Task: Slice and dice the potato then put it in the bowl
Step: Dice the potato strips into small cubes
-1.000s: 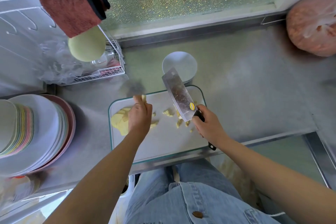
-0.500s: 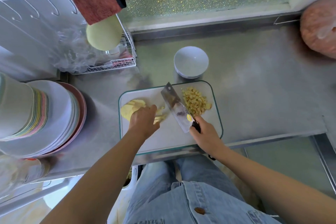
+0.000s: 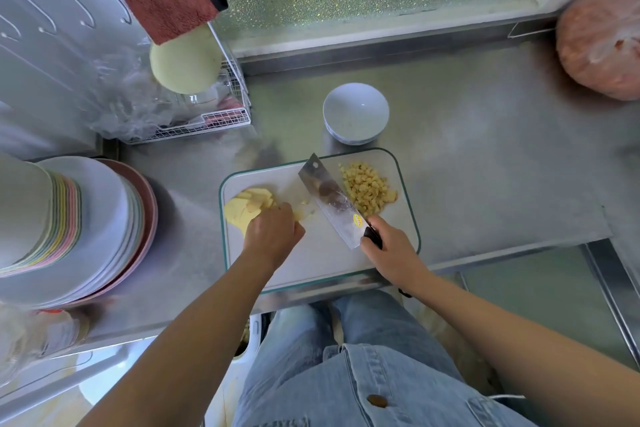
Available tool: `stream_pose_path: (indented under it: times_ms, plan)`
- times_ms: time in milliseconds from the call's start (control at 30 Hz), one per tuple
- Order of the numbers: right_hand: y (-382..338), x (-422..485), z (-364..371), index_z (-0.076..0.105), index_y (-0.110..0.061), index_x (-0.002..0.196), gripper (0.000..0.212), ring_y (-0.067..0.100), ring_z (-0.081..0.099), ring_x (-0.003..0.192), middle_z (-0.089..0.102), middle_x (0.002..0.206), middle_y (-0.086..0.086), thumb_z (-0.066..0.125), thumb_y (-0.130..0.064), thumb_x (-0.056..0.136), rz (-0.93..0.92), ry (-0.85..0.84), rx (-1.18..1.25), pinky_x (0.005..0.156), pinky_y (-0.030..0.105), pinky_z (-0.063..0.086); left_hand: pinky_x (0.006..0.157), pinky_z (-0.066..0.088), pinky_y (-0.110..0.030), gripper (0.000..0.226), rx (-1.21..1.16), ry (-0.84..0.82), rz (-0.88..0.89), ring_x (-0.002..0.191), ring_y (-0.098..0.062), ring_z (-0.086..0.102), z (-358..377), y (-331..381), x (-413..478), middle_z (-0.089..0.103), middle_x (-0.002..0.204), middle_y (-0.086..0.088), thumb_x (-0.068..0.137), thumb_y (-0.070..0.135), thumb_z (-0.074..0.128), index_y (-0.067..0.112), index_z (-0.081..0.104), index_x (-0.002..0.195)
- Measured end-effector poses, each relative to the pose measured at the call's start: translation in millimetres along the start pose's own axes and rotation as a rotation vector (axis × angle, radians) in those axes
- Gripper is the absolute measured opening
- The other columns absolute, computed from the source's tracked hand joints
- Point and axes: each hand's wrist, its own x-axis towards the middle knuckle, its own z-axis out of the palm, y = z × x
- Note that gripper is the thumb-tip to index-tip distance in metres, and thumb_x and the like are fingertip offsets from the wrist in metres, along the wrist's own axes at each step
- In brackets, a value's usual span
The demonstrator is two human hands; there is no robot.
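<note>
Potato slices [image 3: 242, 213] sit left of the cleaver [image 3: 329, 199], left hand [image 3: 272, 236] curled over them, right hand [image 3: 389, 251] clamped on its handle; diced pile [image 3: 367, 188] lies right of the blade.

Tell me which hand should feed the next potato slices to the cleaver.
Left. The left hand holds the potato slices at the board's left end, while the right hand grips the cleaver, its blade lying between the slices and the diced pile.
</note>
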Motion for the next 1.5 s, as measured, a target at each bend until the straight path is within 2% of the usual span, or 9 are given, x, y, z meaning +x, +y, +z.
stream_pose_path:
  times_ms: [200, 333, 467, 600, 867, 1033, 1167, 1300, 1500]
  plan:
    - [0, 1, 5, 0.032, -0.016, 0.071, 0.025, 0.008, 0.026, 0.052, 0.033, 0.057, -0.004, 0.049, -0.013, 0.088, 0.006, -0.003, 0.012, 0.053, 0.026, 0.022, 0.059, 0.038, -0.034, 0.016, -0.249, 0.056, -0.090, 0.071, -0.031, 0.054, -4, -3, -4, 0.048, 0.077, -0.008, 0.096, 0.021, 0.042, 0.005, 0.047, 0.098]
    - [-2, 2, 0, 0.032, -0.019, 0.069, 0.028, 0.008, 0.028, 0.050, 0.033, 0.056, -0.006, 0.050, -0.012, 0.089, -0.006, 0.014, 0.002, 0.050, 0.023, 0.023, 0.058, 0.038, -0.033, 0.023, -0.163, 0.005, -0.077, 0.066, -0.029, 0.054, -3, 8, -4, 0.054, 0.075, -0.008, 0.100, 0.026, 0.039, 0.007, 0.043, 0.110]
    - [-1, 0, -3, 0.035, -0.013, 0.073, 0.022, 0.008, 0.027, 0.050, 0.034, 0.057, -0.003, 0.049, -0.012, 0.089, 0.003, 0.006, 0.005, 0.049, 0.022, 0.023, 0.063, 0.040, -0.034, 0.033, -0.041, -0.097, -0.078, 0.087, -0.034, 0.064, 0, 15, -1, 0.066, 0.095, -0.012, 0.101, 0.038, 0.043, 0.008, 0.044, 0.114]
    - [2, 1, -2, 0.036, -0.007, 0.076, 0.019, 0.007, 0.026, 0.052, 0.034, 0.059, -0.002, 0.049, -0.013, 0.089, 0.014, -0.016, 0.020, 0.052, 0.024, 0.023, 0.065, 0.039, -0.031, 0.023, -0.015, -0.140, -0.081, 0.091, -0.033, 0.064, 1, 17, 0, 0.066, 0.099, -0.013, 0.100, 0.028, 0.045, 0.009, 0.050, 0.110]
    - [1, -2, 9, 0.038, -0.005, 0.078, 0.017, 0.009, 0.028, 0.051, 0.037, 0.058, 0.001, 0.049, -0.012, 0.090, -0.039, -0.071, -0.037, 0.052, 0.027, 0.022, 0.054, 0.037, -0.032, 0.021, -0.398, 0.094, -0.276, 0.063, -0.029, 0.051, -9, -2, -9, 0.050, 0.073, -0.010, 0.098, 0.020, 0.043, 0.003, 0.046, 0.109]
    - [13, -7, 13, 0.039, -0.004, 0.079, 0.016, 0.014, 0.032, 0.053, 0.041, 0.059, 0.007, 0.048, -0.013, 0.090, -0.015, -0.061, -0.112, 0.054, 0.032, 0.025, 0.060, 0.040, -0.034, 0.022, -0.468, -0.023, -0.216, 0.070, -0.030, 0.054, -5, 1, -10, 0.049, 0.075, -0.008, 0.100, 0.020, 0.041, 0.001, 0.044, 0.111]
    - [24, 0, -9, 0.047, -0.016, 0.088, 0.006, 0.016, 0.040, 0.053, 0.044, 0.059, 0.004, 0.050, -0.012, 0.091, -0.003, 0.087, -0.158, 0.055, 0.034, 0.031, 0.059, 0.038, -0.033, 0.013, -0.495, -0.053, -0.255, 0.059, -0.021, 0.045, 0, 10, -8, 0.044, 0.067, -0.004, 0.099, 0.020, 0.042, 0.007, 0.042, 0.096]
    - [22, 7, -29, 0.033, -0.032, 0.070, 0.035, 0.016, 0.033, 0.053, 0.035, 0.056, -0.003, 0.051, -0.009, 0.089, -0.024, 0.135, -0.176, 0.054, 0.033, 0.027, 0.056, 0.037, -0.032, 0.012, -0.497, -0.049, -0.241, 0.061, -0.025, 0.048, -3, 11, -9, 0.046, 0.068, -0.006, 0.099, 0.018, 0.042, 0.008, 0.039, 0.093]
    - [22, 4, -26, 0.039, -0.011, 0.076, 0.014, 0.013, 0.031, 0.051, 0.039, 0.055, -0.001, 0.048, -0.019, 0.083, -0.133, -0.054, -0.278, 0.052, 0.030, 0.026, 0.063, 0.040, -0.035, 0.013, -0.485, -0.066, -0.235, 0.072, -0.031, 0.051, -2, 10, -9, 0.051, 0.081, -0.012, 0.098, 0.019, 0.043, 0.006, 0.043, 0.097]
